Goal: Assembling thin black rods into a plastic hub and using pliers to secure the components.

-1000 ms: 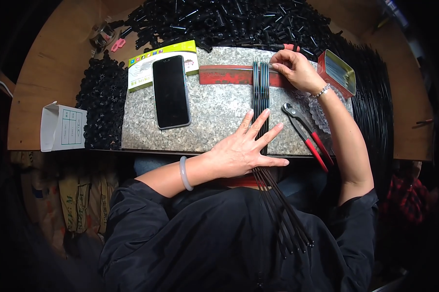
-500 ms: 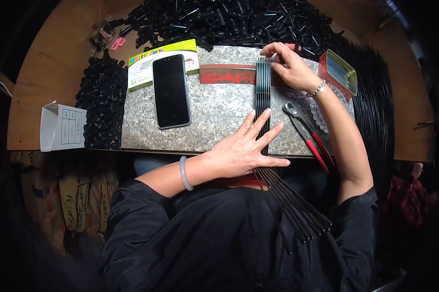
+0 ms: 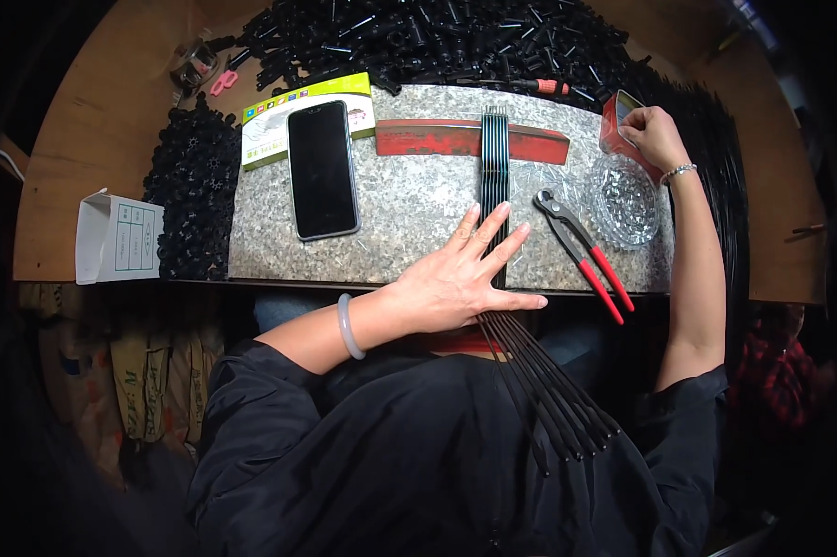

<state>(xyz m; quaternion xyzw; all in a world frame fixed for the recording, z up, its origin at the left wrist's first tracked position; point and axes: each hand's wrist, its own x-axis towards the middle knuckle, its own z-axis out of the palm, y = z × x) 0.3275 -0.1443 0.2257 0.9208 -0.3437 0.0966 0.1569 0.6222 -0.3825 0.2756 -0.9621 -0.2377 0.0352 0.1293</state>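
Observation:
A row of thin black rods [image 3: 494,190] lies side by side across a red bar [image 3: 428,141] on the grey speckled board [image 3: 390,213]. My left hand [image 3: 455,283] rests flat on the rods with fingers spread. Below it their dark-tipped ends fan out over my lap. At the far right, my right hand [image 3: 660,139] is at the mouth of a red tin [image 3: 610,128]. Its fingers are curled together, and whatever they pinch is hidden. Just below that hand sits a clear glass dish [image 3: 624,209] holding small pieces. Red-handled pincers [image 3: 581,251] lie between the dish and the rods.
A dark phone [image 3: 324,172] leans over a green-and-white box [image 3: 262,139]. Black star-shaped parts [image 3: 195,190] heap at the left beside a white carton [image 3: 121,239]. Black tubular parts [image 3: 437,42] pile along the back, near a red-handled tool [image 3: 550,86]. Long black rods [image 3: 723,200] line the right.
My right hand has moved from the far end of the rods rightward to the red tin, uncovering the glass dish. My left hand has stayed on the rods.

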